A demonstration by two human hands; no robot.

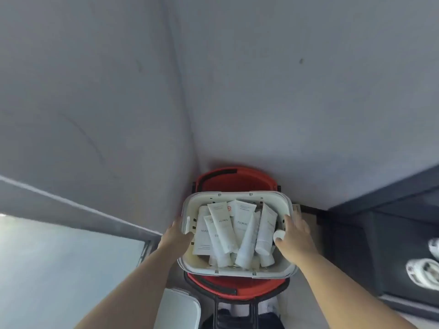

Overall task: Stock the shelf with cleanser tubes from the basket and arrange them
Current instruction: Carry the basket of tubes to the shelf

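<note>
A white plastic basket (237, 273) sits on top of a red cart basket (221, 180) in the lower middle of the view. Several white cleanser tubes (223, 224) printed "FLORAL" lie piled inside it. My left hand (177, 235) grips the basket's left rim, thumb over the edge. My right hand (294, 238) grips the right rim, fingers curled over it beside a tube's white cap (278, 235).
A grey wall fills the upper view, with a corner seam running down to the basket. A dark shelf unit (380, 233) stands at the right, holding white items (421, 273). A window (59, 269) is at the lower left. A white object (178, 307) lies below the cart.
</note>
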